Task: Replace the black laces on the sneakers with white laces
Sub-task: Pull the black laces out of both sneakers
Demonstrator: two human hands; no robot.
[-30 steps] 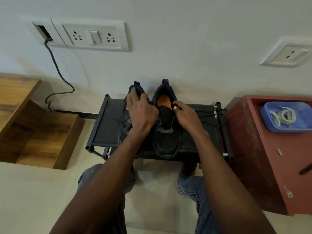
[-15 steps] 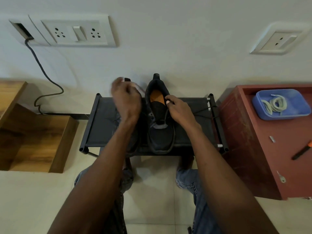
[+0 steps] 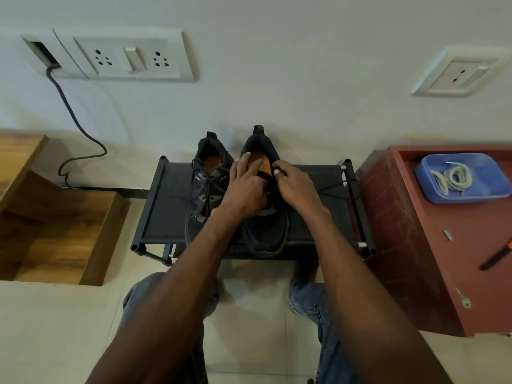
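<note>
Both hands are working on the right sneaker (image 3: 264, 217) sitting beside the left sneaker (image 3: 206, 189) on the black rack (image 3: 166, 214): the left hand (image 3: 245, 187) is curling over its tongue, and the right hand (image 3: 295, 184) is pinching the black lace (image 3: 336, 187) trailing rightward. Loosening each crossing before pulling should be sparing the eyelets. The white laces (image 3: 451, 177) are lying coiled in a blue tray (image 3: 493, 184) on the red worktop (image 3: 432, 259), against a white wall with sockets (image 3: 130, 58).
</note>
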